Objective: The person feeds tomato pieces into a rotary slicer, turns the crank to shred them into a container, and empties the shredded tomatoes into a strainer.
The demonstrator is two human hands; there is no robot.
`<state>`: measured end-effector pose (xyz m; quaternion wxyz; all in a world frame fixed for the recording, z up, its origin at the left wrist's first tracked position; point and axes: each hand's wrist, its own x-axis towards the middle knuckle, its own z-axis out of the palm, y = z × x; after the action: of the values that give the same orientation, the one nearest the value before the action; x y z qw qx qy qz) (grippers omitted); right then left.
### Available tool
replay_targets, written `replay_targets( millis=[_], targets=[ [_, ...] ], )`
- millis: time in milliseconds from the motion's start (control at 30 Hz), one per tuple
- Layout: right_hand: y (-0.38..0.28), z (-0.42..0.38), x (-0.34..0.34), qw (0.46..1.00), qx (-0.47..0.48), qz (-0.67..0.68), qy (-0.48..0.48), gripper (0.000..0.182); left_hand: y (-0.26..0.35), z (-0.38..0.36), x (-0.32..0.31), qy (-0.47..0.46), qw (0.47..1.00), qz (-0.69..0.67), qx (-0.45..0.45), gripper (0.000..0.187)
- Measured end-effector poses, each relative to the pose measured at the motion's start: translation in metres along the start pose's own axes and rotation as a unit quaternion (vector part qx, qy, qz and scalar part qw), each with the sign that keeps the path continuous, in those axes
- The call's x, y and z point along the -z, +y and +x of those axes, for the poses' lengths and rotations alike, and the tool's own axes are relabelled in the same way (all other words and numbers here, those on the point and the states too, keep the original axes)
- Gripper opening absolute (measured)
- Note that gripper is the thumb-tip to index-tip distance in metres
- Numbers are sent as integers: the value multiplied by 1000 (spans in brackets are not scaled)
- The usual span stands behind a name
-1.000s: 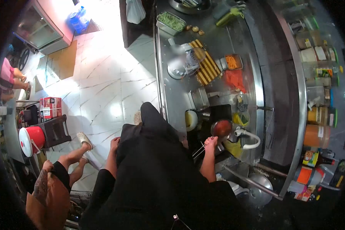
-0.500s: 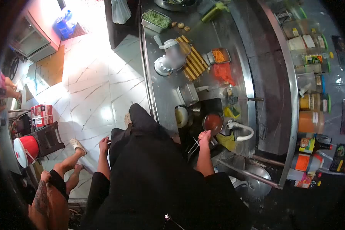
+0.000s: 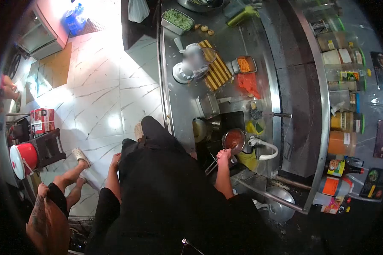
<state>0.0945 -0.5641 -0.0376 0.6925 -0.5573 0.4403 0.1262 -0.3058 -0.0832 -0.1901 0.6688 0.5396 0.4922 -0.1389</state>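
Note:
My right hand [image 3: 224,157] is closed at the near rim of a round metal pot [image 3: 241,149] over the sink. It appears to grip the pot's handle, which the fingers hide. Lumpy red food [image 3: 234,139] lies inside the pot. Just right of the pot is a white curved faucet [image 3: 266,156], with a yellow-green cloth [image 3: 250,160] below it. My left hand [image 3: 115,160] hangs at my left side over the floor, its fingers curled. Something small and shiny shows at those fingers, too small to name.
Ahead on the steel counter are a meat grinder [image 3: 184,73], a striped cutting board [image 3: 219,70], a tray of shredded greens [image 3: 178,20] and a container of orange strips [image 3: 245,64]. Bottles and jars [image 3: 342,121] line the right shelf. Another person's leg [image 3: 68,174] is at left.
The view has shifted slightly. The red food now looks lumpier, where its surface looked smoother before. My right hand stays at the pot's rim.

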Motion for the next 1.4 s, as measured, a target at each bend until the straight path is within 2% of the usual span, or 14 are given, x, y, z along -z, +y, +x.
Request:
replay_targets(
  millis=[33, 133, 167, 300, 567, 667, 767, 833, 967, 1067, 1133, 1167, 1333, 1400],
  targets=[
    [0, -3, -2, 1000, 6, 5, -8, 34, -3, -1, 1, -1, 998, -62, 29, 33],
    [6, -11, 0, 1000, 8, 18, -24, 33, -19, 6, 9, 31, 990, -134, -37, 33],
    [3, -3, 0, 1000, 1, 12, -29, 33, -18, 6, 14, 50, 997, -52, -19, 35],
    [-2, -23, -18, 998, 0, 46, -41, 34, 13, -16, 17, 39, 978, -171, 114, 37],
    [1, -47, -28, 996, 16, 61, -59, 42, -6, -7, 32, 91, 986, -140, 27, 30],
    [7, -22, -20, 995, 70, 29, -65, 46, 6, -19, 31, 97, 995, 7, -23, 29],
    [3, -55, -31, 990, -10, 135, -27, 42, -15, 4, 31, 71, 983, 146, -82, 32],
    [9, -22, -20, 991, 61, 88, -77, 44, -10, 7, 31, 74, 912, 395, -83, 32],
    [6, -45, -29, 995, 38, 80, -44, 45, -5, 22, 15, 61, 908, 404, -96, 32],
    [5, -27, -14, 997, 27, 40, -67, 45, 1, 38, 5, 116, 879, 420, -195, 35],
    [6, -24, -16, 994, 59, 39, -78, 44, 5, 51, 0, 76, 981, 148, -99, 37],
    [2, -19, -30, 994, 68, 33, -82, 44, 13, 61, -4, 72, 996, -1, -50, 39],
    [9, -39, -24, 992, 107, 10, -67, 42, 53, 31, -9, 59, 994, -89, -2, 43],
    [12, -44, -26, 994, 34, 90, -54, 41, 46, 26, -4, 31, 991, -121, 40, 44]
  ],
)
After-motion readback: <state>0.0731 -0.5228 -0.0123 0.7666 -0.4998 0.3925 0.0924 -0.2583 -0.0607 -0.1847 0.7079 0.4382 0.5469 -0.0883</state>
